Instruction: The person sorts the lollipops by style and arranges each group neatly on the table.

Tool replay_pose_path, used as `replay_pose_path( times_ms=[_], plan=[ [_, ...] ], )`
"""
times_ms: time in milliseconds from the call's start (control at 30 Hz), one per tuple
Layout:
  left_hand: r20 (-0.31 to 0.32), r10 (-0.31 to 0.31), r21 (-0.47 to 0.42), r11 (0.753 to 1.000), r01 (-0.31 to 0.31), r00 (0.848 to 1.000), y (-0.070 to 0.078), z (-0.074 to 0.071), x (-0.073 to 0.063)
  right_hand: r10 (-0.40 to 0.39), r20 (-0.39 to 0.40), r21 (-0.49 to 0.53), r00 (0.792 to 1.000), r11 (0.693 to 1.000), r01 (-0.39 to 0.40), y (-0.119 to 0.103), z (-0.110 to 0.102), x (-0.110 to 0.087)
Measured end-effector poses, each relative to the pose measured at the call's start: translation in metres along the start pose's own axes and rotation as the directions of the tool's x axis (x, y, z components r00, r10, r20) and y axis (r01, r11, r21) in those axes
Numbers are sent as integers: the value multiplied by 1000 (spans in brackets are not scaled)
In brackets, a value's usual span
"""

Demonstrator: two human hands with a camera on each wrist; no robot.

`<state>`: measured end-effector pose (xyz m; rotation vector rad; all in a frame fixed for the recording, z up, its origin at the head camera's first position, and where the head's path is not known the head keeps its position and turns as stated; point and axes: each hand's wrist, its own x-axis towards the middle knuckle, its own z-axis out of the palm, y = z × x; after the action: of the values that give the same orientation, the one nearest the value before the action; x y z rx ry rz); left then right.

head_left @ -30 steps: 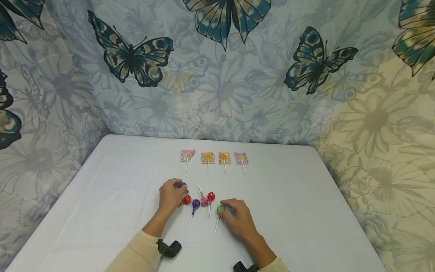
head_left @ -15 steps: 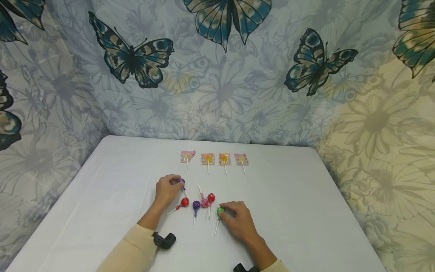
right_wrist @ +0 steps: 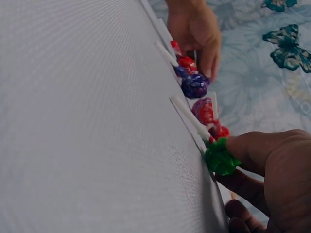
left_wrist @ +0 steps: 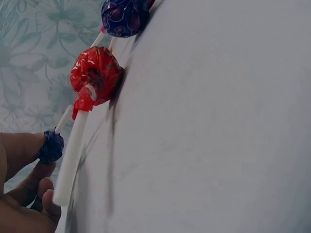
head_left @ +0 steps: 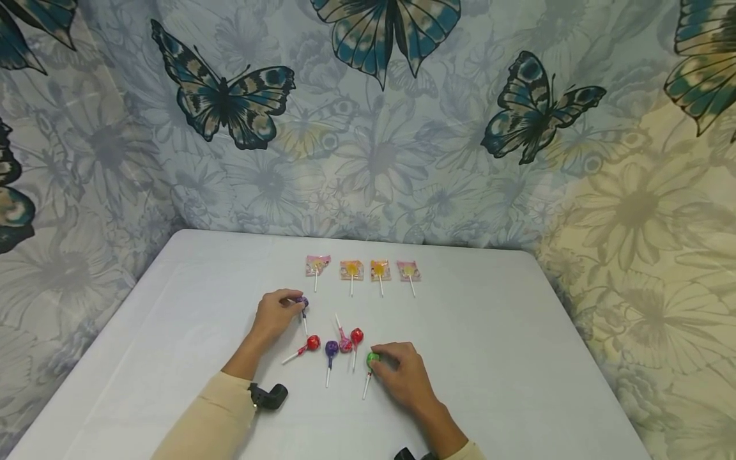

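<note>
My left hand pinches the head of a purple lollipop, its white stick pointing toward me. Just below that stick lies a red lollipop, its stick slanting down to the left. With thumb and finger, my right hand pinches a green lollipop by its head at the table surface. Between the hands lie another purple lollipop, a pink one with its stick pointing away, and a second red lollipop close beside the pink one.
Farther back on the white table, several flat lollipops in clear wrappers, among them an orange one, form a row with sticks toward me. A butterfly-patterned wall covering stands behind the table's far edge.
My left hand has moved left and away from me with the purple lollipop, uncovering the red one beneath it. The loose purple lollipop's stick has swung straighter. My right hand stays in place.
</note>
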<state>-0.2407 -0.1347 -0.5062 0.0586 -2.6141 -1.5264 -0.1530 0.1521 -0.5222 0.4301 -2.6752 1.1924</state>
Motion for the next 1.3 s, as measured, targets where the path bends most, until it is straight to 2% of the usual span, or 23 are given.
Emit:
replay_pose_path(
  times_ms=[300, 567, 833, 1067, 1300],
  plan=[
    [17, -27, -10, 1000, 27, 999, -6, -2, 1, 16, 12, 12, 1000, 1000, -16, -3, 1, -1],
    [-18, -29, 11, 1000, 29, 999, -11, 4, 1, 12, 10, 6, 1000, 1000, -12, -3, 2, -1],
    [-59, 4, 40, 999, -2, 998, -12, 10, 0, -16, -5, 7, 1000, 1000, 16, -2, 0, 0],
    [-60, 47, 44, 998, -44, 997, -12, 12, 1, -1, -5, 8, 1000, 1000, 1, 0, -1, 2],
    [-50, 32, 55, 998, -29, 998, -16, 13, 3, 26, 17, 9, 1000, 1000, -26, 0, -1, 1]
  ],
)
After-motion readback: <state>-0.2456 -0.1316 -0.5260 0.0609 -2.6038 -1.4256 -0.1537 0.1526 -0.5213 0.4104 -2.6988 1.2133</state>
